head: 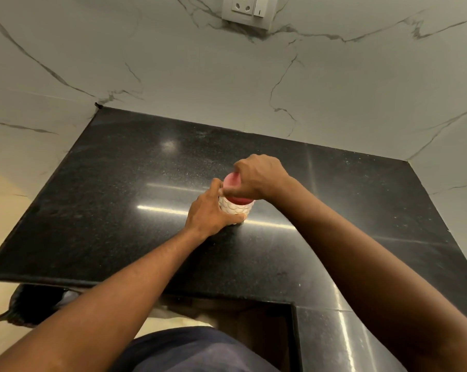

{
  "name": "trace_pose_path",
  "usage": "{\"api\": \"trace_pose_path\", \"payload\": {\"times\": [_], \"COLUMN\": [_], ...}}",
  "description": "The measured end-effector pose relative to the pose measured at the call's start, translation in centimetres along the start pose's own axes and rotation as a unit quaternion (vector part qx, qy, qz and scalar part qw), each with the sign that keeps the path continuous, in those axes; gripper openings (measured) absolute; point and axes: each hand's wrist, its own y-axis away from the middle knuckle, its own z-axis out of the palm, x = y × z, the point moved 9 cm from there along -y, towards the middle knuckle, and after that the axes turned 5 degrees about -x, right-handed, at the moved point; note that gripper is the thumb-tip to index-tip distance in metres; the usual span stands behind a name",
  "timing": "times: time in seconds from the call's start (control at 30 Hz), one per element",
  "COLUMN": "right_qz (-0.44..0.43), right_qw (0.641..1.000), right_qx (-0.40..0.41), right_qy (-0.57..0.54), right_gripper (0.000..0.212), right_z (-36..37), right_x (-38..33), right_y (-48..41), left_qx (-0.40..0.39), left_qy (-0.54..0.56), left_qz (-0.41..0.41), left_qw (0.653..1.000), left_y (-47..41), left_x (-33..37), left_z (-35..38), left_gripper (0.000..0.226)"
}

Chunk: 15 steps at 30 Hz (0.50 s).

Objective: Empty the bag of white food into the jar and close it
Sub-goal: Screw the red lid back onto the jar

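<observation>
Jar: it stands upright on the counter, about midway between the far and near edges and well away from every corner.
Lid: it is pink and sits on the jar's mouth; we cannot tell if it is fully seated.
Left hand: it wraps the jar's body low down, which we judge keeps the jar from spinning or sliding.
Right hand: it curls over the lid from above and grips its rim, as for a twist.
Bag: we see none.
Stage: we read this two ways, either the lid is coming off for pouring or it is being tightened over a filled jar. The bumpy white wall hides the contents.
</observation>
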Motion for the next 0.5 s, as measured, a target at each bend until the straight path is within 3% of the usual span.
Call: {"api": "trace_pose_path", "payload": {"times": [0.07, 0.17, 0.23, 0.3, 0.37, 0.43, 0.5], "right_qz": [0.066, 0.107, 0.07, -0.022, -0.095, -0.101, -0.073], "right_qw": [0.996, 0.992, 0.997, 0.994, 0.985, 0.99, 0.997], "right_qx": [0.033, 0.05, 0.016, -0.067, -0.113, -0.083, -0.028], "right_qy": [0.046, 0.034, -0.006, -0.086, -0.09, -0.046, -0.025], "right_gripper": [0.073, 0.071, 0.064, 0.056, 0.072, 0.078, 0.065], "right_z": [-0.2, -0.4, 0.1, 1.3, 1.9, 1.7, 1.0], "right_x": [0.2, 0.9, 1.3, 0.3, -0.9, -1.0, -0.5], "right_y": [-0.3, -0.6, -0.5, 0.0, 1.1, 1.4, 1.0], "left_qx": [-0.003, -0.011, -0.01, -0.005, 0.002, 0.01, 0.009], "left_qy": [-0.002, -0.006, -0.007, -0.017, -0.023, -0.022, -0.028], "left_qz": [-0.003, 0.007, 0.015, 0.017, 0.019, 0.019, 0.018], "left_qw": [1.0, 1.0, 1.0, 1.0, 1.0, 1.0, 0.999], "left_y": [0.0, 0.0, 0.0, 0.0, 0.1, 0.2, 0.2], "left_x": [0.0, 0.2, 0.3, 0.4, 0.5, 0.5, 0.4], "left_z": [0.0, -0.1, -0.2, -0.3, -0.4, -0.5, -0.3], "left_gripper": [0.096, 0.089, 0.088, 0.094, 0.099, 0.097, 0.091]}}
